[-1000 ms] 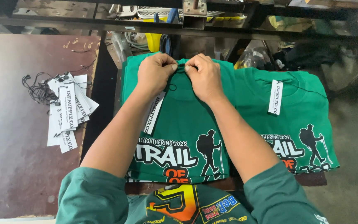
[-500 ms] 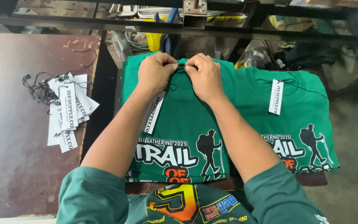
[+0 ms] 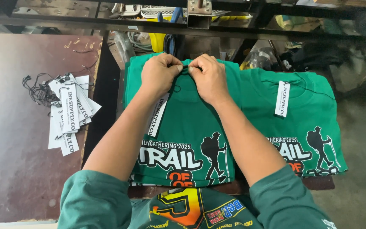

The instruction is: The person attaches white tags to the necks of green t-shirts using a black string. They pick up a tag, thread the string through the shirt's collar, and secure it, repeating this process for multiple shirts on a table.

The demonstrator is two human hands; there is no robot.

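A stack of folded green T-shirts [image 3: 187, 127] with a white and orange hiker print lies in front of me. My left hand [image 3: 159, 74] and my right hand [image 3: 208, 78] meet at its collar, fingers pinched on the neckline and a thin black string. A white paper tag [image 3: 157, 114] hangs from that string under my left wrist. To the right lies a second folded green T-shirt pile [image 3: 301, 114] with its own white tag [image 3: 282, 99] attached at the neck.
A pile of loose white tags with black strings [image 3: 66, 112] lies on the dark brown table [image 3: 13, 161] at left. Metal bars and a cluttered shelf [image 3: 200, 21] run behind the shirts. Grey floor [image 3: 361, 169] shows at right.
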